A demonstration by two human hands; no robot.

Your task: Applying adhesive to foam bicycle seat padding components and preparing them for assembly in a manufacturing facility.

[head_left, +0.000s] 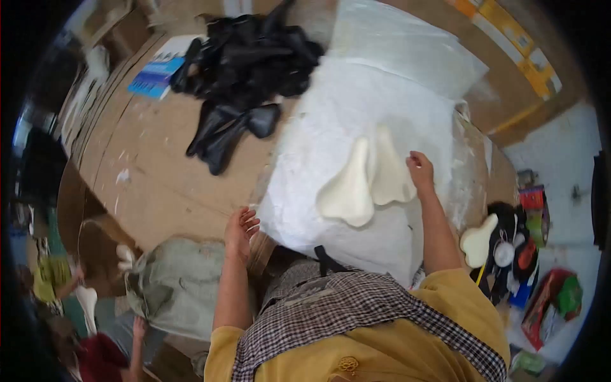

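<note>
Two cream-coloured, bicycle-saddle-shaped foam pads lie side by side on a white sheet (293,184) spread over the table. The left foam pad (347,194) is nearer to me; the right foam pad (389,175) is slightly blurred. My right hand (421,173) is just beside the right pad, its fingers loosely curled with a small gap and nothing visible in them. Over the near edge of the table, left of the sheet, my left hand (240,232) hangs with its fingers apart, holding nothing.
Black, shiny, leather-like covers (248,63) are heaped at the far left beside a blue-and-white printed sheet (156,76). A greenish-grey sack (178,283) stands at the lower left, near other people. Another cream pad (478,242) lies at right, by assorted items.
</note>
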